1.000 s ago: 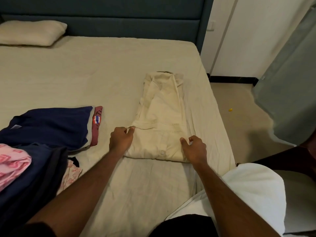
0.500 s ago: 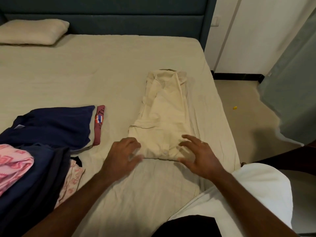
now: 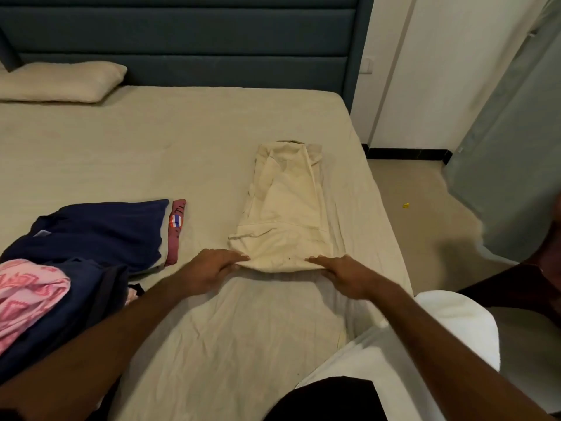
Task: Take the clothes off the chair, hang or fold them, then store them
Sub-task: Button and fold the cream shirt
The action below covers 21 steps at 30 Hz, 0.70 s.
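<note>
One pillow (image 3: pixel 57 82), one cream garment (image 3: pixel 285 214), two hands (both flat), one pink garment (image 3: pixel 27 293)

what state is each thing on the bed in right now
cream shirt: folded narrow, flat on bed
left hand: flat on shirt's near-left corner
right hand: flat on its near-right corner
navy garment: folded, lying flat
pink patterned garment: bunched, unfolded
pillow: flat by headboard

I saw both forearms bare to the elbow, no sleeves, rings or watch on the left hand (image 3: pixel 209 268) or right hand (image 3: pixel 343 273).
</note>
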Available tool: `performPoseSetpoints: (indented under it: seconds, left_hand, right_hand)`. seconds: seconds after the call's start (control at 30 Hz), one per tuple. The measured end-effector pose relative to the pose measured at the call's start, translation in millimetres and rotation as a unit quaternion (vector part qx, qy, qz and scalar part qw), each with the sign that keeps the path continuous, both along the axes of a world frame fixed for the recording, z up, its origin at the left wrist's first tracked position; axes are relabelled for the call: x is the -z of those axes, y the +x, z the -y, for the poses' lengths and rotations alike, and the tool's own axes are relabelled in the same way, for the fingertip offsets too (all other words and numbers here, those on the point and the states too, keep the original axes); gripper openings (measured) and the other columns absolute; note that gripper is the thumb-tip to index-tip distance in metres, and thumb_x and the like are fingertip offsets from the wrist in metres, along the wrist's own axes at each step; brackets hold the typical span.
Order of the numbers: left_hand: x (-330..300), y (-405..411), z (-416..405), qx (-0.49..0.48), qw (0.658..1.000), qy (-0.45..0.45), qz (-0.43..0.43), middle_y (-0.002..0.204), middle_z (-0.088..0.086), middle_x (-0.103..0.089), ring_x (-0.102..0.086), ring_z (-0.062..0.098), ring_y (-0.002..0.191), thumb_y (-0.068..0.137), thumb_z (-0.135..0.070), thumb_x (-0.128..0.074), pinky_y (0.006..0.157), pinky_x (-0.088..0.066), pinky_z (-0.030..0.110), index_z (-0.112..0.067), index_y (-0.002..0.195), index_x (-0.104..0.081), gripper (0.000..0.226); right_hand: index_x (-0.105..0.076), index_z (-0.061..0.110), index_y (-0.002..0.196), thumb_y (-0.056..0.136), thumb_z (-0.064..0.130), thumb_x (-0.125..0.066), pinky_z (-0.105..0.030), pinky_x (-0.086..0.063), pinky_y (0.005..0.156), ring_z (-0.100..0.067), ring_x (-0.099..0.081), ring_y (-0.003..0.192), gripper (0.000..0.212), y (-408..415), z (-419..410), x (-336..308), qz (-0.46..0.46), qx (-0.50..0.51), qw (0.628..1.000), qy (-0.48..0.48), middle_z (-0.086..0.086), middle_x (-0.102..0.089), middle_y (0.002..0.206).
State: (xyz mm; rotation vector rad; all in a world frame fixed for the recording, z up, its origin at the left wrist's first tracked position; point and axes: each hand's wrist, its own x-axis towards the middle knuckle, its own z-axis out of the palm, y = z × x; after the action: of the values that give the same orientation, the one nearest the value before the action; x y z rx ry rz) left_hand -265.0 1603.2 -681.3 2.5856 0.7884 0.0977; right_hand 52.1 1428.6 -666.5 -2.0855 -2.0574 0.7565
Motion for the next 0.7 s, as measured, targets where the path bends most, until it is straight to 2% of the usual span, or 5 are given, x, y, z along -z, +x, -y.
performPoseSetpoints:
  seconds: [0.13, 0.3, 0.4, 0.6, 0.7]
  left_hand:
    - [-62.8, 3.9, -7.7, 0.043, 0.99, -0.132, -0.029, 0.093, -0.008, -0.068, -0.059, 0.005, 0.079, 0.079, -0.092, -0.031, 0.076, -0.044, 0.018, -0.017, 0.108, -0.072, 0.091]
    - [-140.9, 8.4, -6.0, 0.069, 0.912, -0.381, -0.137, 0.077, -0.007, -0.061, -0.058, 0.006, 0.072, 0.105, -0.03, -0.052, 0.062, -0.05, 0.019, -0.009, 0.102, -0.072, 0.03]
    - [-156.7, 9.6, -10.8, 0.059, 0.88, -0.447, -0.149, 0.088, 0.001, -0.072, -0.064, 0.009, 0.072, 0.102, -0.021, -0.053, 0.052, -0.049, 0.02, 0.0, 0.115, -0.069, 0.029]
    - [-133.3, 39.2, -36.6, -0.117, 0.903, -0.413, 0.031, 0.093, 0.007, -0.067, -0.06, 0.024, 0.087, 0.106, -0.028, -0.053, 0.079, -0.05, 0.039, -0.017, 0.09, -0.072, 0.027]
    - [-105.1, 79.9, -37.4, -0.294, 0.874, -0.345, 0.177, 0.092, 0.01, -0.063, -0.059, 0.027, 0.084, 0.106, -0.022, -0.047, 0.071, -0.047, 0.035, -0.016, 0.092, -0.066, 0.024]
  right_hand:
    - [-0.065, 0.016, 0.127, 0.11, 0.03, -0.043, -0.036, -0.043, 0.097, -0.014, -0.056, 0.107, 0.031, 11.5, -0.8, -61.1, -0.134, 0.013, 0.984, -0.116, 0.002, -0.064, 0.118]
    - [-0.072, 0.009, 0.098, 0.098, 0.035, -0.061, -0.022, -0.04, 0.073, -0.022, -0.048, 0.08, 0.028, 21.2, 7.4, -105.5, -0.311, 0.017, 0.92, -0.237, -0.008, -0.056, 0.088]
    - [-0.074, 0.018, 0.083, 0.102, 0.02, -0.059, -0.018, -0.047, 0.067, -0.009, -0.057, 0.067, 0.024, 23.9, 8.5, -123.2, -0.369, 0.001, 0.891, -0.265, 0.002, -0.065, 0.077]
    - [-0.073, 0.017, 0.103, 0.102, 0.027, -0.06, -0.038, -0.061, 0.076, -0.02, -0.072, 0.09, 0.017, 29.2, -22.5, -110.2, -0.31, 0.169, 0.933, -0.07, -0.003, -0.075, 0.098]
    - [-0.069, 0.013, 0.087, 0.094, 0.028, -0.066, -0.037, -0.054, 0.066, -0.024, -0.066, 0.08, 0.017, 18.1, -53.6, -82.6, -0.306, 0.341, 0.88, 0.124, -0.006, -0.069, 0.084]
